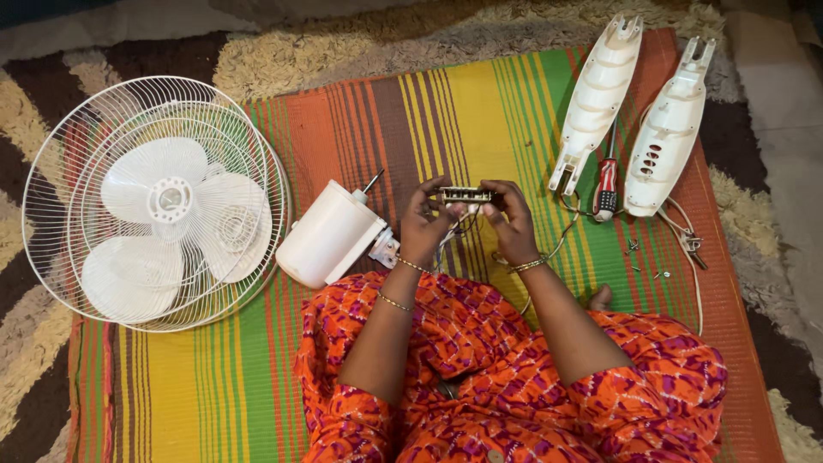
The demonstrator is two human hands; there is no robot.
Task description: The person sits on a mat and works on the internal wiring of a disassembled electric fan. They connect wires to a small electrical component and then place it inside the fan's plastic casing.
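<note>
A view from above of a person sitting on a striped woven mat in green, yellow, orange and red, which lies over a shaggy rug.

At the far left, about nine o'clock, lie two white wire fan guards stacked one on the other, with a white three-blade fan blade resting on top of them.

Just to their right, left of centre, a white cylindrical fan motor housing lies on its side, its thin metal shaft pointing toward one o'clock.

In the centre, both hands hold a small dark rectangular switch block level between them, above the mat and in front of the person's lap. The left hand grips its left end with fingers curled closed around it; the right hand grips the right end the same way. Thin wires hang from below the block and trail right across the mat. Each wrist wears thin gold bangles. The person's orange and pink patterned clothing fills the lower centre, at six o'clock.

To the right, near one o'clock, two long white plastic fan stand shells lie side by side, tilted, open sides up. Between their lower ends lies a screwdriver with a red and black handle.

Further right, near three o'clock, a few small loose screws are scattered on the mat beside a white cord.
</note>
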